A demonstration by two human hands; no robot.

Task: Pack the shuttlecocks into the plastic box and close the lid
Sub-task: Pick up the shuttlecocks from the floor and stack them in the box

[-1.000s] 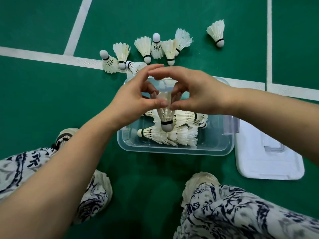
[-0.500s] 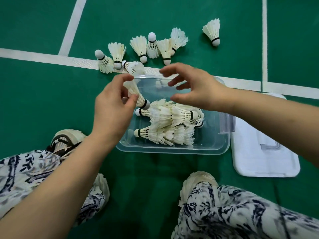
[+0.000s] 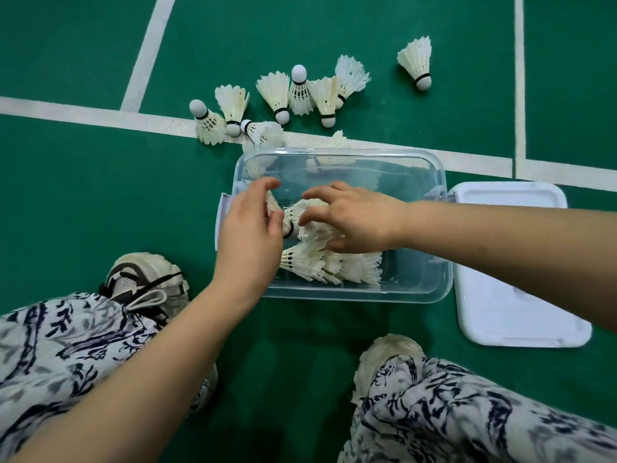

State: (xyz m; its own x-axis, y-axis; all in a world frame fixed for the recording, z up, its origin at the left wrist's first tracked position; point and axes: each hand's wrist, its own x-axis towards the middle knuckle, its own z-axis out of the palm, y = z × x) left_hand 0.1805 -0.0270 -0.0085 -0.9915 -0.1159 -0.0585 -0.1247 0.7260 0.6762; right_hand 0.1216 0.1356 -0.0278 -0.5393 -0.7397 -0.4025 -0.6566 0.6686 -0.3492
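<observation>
Loose white trousers point(image 3: 66, 355) printed all over with dark navy brush-stroke patterns cover both legs, near left and near right. The left shoe point(image 3: 147, 282) is a chunky cream trainer with grey mesh panels, dark trim and thick pale laces. The right shoe point(image 3: 380, 359) is the same cream. The left forearm point(image 3: 150, 362) and right forearm point(image 3: 500, 228) are bare.

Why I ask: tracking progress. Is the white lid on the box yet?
No, the white lid lies on the floor beside the open plastic box.
</observation>
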